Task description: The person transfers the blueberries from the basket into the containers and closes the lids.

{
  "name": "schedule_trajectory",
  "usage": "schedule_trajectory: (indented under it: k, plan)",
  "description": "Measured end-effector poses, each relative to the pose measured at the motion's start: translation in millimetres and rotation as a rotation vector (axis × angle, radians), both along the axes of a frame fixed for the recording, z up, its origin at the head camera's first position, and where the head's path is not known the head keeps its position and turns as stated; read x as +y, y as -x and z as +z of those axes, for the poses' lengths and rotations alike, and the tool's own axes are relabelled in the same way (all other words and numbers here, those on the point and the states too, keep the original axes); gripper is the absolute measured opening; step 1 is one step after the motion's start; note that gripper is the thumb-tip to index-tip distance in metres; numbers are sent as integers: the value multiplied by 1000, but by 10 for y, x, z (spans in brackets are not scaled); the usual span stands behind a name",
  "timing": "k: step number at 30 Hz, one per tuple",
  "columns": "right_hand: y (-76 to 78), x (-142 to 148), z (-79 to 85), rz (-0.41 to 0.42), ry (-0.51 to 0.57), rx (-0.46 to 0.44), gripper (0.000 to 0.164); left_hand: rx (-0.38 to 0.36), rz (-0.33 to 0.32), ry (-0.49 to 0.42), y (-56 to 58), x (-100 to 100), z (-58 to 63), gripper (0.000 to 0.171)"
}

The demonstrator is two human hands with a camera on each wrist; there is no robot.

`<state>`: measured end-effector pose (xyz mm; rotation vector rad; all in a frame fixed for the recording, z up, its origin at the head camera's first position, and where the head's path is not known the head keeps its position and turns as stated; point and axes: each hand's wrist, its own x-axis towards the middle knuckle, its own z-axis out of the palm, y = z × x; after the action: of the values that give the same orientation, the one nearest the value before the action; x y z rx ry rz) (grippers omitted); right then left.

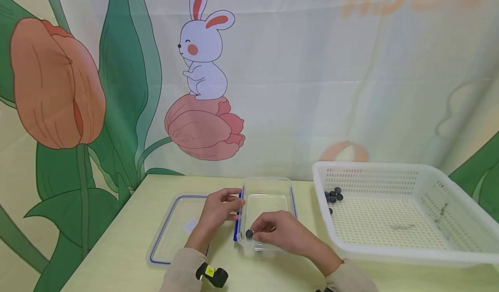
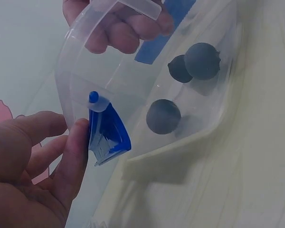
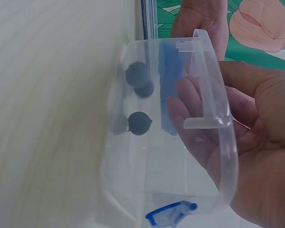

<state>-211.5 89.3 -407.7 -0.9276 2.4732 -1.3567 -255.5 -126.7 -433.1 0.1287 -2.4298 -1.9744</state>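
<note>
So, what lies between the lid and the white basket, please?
The head view shows the clear container, with the left hand and the right hand at it, plus bare tabletop.

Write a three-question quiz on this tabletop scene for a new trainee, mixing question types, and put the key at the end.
1. Multiple choice: in the head view, where does the flat transparent plastic lid with blue edging lie relative to the clear rectangular plastic container?
A) To its left
B) To its right
C) Inside it

2. Fill in the blank: the person's ____ hand is the one nearer the white perforated plastic basket.

3. Count: how many round dark berries show inside the container in the left wrist view?

Key:
1. A
2. right hand
3. three
</note>
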Motion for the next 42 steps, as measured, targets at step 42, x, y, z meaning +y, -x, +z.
schedule_trajectory:
  k: [42]
  plan:
    - [403, 1388, 1245, -342, 14, 82, 40, 7, -34, -44, -14, -29, 5, 39]
